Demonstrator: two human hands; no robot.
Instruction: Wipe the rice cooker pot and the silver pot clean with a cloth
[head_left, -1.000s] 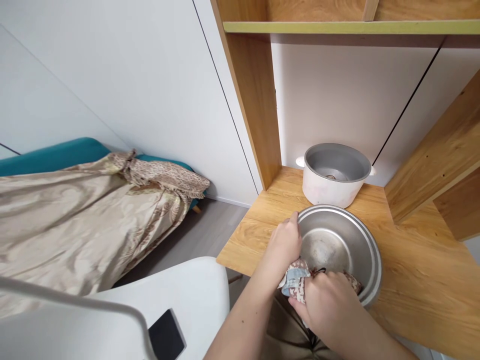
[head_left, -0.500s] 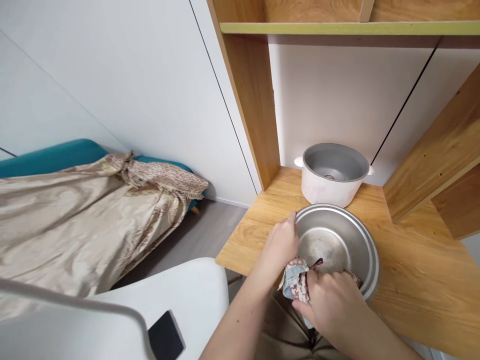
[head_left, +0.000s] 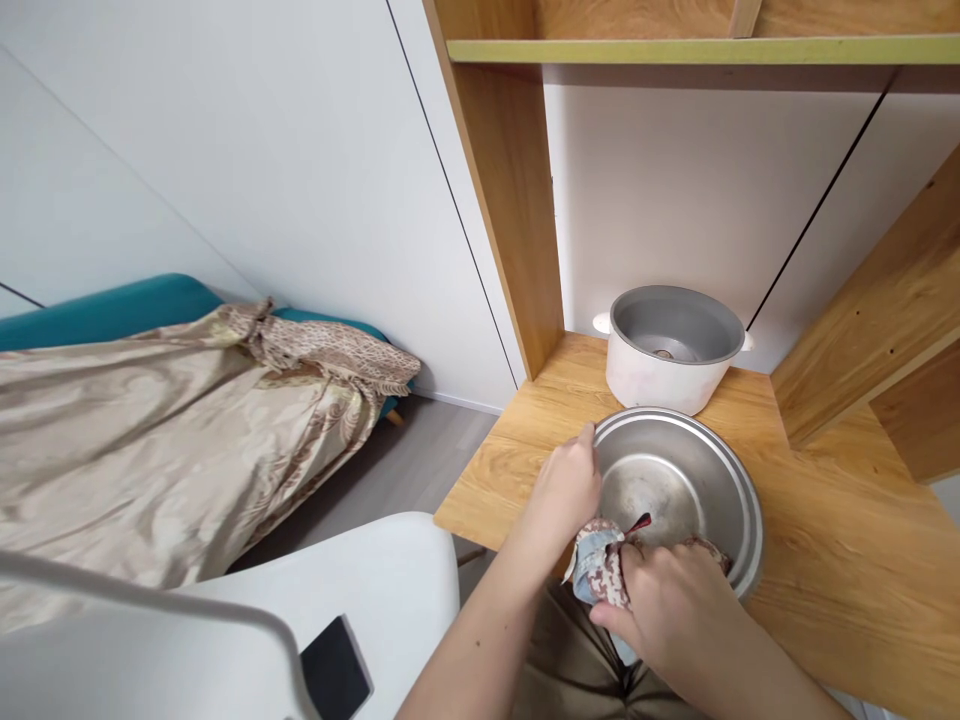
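A round metal bowl (head_left: pixel 652 490) rests on the wooden desk near its front edge. My left hand (head_left: pixel 571 482) is closed on the bowl's left rim, its fingertips at the outer side. My right hand (head_left: pixel 667 600) grips a patterned cloth (head_left: pixel 602 570) in brown, white and light blue, pressed over the bowl's near rim. Part of the cloth shows past my fingers inside the bowl, and a small red and black tag sticks up from it. Just behind the bowl stands a white pot (head_left: pixel 667 375) with a grey inside and two small side handles.
The wooden desk (head_left: pixel 847 540) has upright boards and a green-edged shelf (head_left: pixel 697 50) above. At the lower left is a white chair (head_left: pixel 405 590) with a dark phone (head_left: pixel 335 668) on it. A teal sofa (head_left: pixel 150 305) under a beige cover stands by the wall.
The view has shifted slightly, so most things sit a little further right. Both hands keep their hold on the bowl and the cloth.
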